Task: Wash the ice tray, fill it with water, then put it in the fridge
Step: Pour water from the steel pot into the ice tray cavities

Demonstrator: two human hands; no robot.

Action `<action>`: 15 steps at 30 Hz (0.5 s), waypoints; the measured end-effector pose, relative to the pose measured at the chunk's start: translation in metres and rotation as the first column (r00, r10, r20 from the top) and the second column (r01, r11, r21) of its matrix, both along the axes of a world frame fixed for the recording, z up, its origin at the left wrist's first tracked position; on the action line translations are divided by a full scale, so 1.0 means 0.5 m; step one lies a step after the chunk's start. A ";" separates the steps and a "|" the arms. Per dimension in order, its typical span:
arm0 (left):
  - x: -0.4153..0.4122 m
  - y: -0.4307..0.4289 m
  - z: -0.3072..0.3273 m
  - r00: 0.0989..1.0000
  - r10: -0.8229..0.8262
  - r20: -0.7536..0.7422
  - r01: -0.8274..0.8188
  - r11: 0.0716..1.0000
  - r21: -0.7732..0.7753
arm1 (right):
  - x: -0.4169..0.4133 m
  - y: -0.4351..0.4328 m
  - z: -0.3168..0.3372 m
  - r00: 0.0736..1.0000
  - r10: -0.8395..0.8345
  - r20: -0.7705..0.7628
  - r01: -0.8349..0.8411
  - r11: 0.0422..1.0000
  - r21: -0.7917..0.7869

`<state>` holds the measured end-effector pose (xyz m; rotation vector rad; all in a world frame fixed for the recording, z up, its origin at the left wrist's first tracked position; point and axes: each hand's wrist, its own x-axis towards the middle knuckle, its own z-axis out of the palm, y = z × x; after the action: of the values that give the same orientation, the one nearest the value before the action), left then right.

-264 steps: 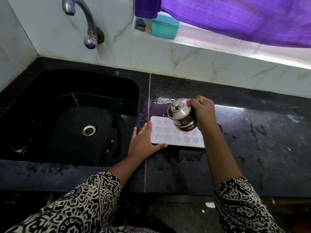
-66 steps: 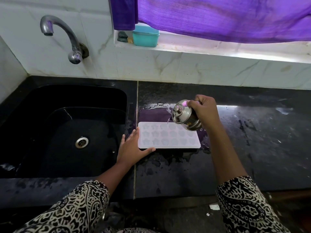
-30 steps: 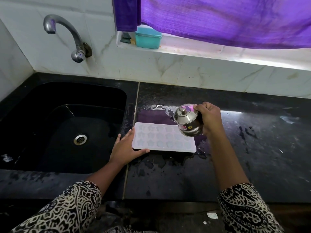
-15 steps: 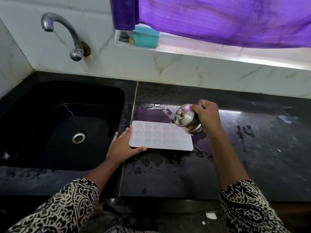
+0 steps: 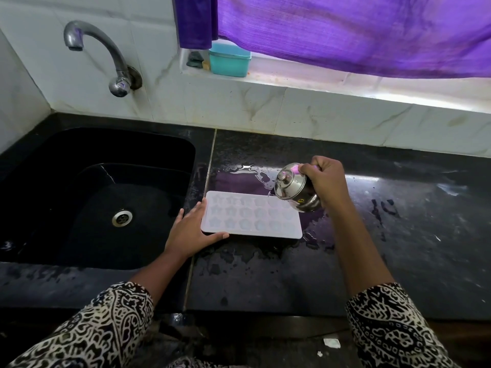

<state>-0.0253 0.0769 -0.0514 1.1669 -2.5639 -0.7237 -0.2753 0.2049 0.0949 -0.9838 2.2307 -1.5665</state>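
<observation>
The black worktop point(image 5: 398, 248) is lying wet under and around both grips, so anything standing on it is at risk of sliding. The sink point(image 5: 79, 150) is sitting just left of the left grip, an open drop if the tray skids that way. The white ice tray point(image 5: 252, 221) is resting flat on the worktop between the grips. The left grip point(image 5: 188, 232) is lying open, fingers straight against the tray's near-left corner, only bracing it. The right grip point(image 5: 325, 181) is wrapping round a small lidded steel pot point(image 5: 293, 191) and tilting it over the tray's far-right corner. Tilting harder would likely be flooding the shallow cells, and the lid might be slipping off onto them.
</observation>
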 end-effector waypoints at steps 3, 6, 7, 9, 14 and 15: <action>0.000 -0.002 -0.001 1.000 0.000 0.004 0.000 1.000 0.003 | 0.002 0.000 0.001 1.000 0.007 -0.012 -0.007 1.000 -0.001; -0.001 0.000 -0.001 1.000 -0.006 0.007 0.006 1.000 0.007 | 0.003 -0.001 0.002 1.000 0.012 -0.017 -0.012 1.000 -0.001; 0.000 0.000 -0.001 1.000 -0.005 0.002 0.005 1.000 0.007 | 0.003 -0.002 0.002 1.000 0.012 -0.025 -0.012 1.000 0.005; 0.000 0.001 0.000 1.000 0.002 -0.010 -0.002 1.000 0.009 | 0.000 -0.004 0.002 0.999 0.013 -0.043 -0.012 1.000 0.017; 0.001 0.000 -0.002 1.000 0.003 -0.014 -0.003 1.000 0.009 | -0.002 -0.006 0.004 0.999 0.016 -0.049 -0.015 1.000 0.019; 0.000 -0.001 -0.002 1.000 0.002 -0.014 -0.001 1.000 0.009 | -0.002 -0.006 0.005 0.998 0.015 -0.053 -0.013 1.000 0.023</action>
<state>-0.0252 0.0766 -0.0526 1.1624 -2.5508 -0.7416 -0.2762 0.2018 0.0973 -1.0444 2.2664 -1.5237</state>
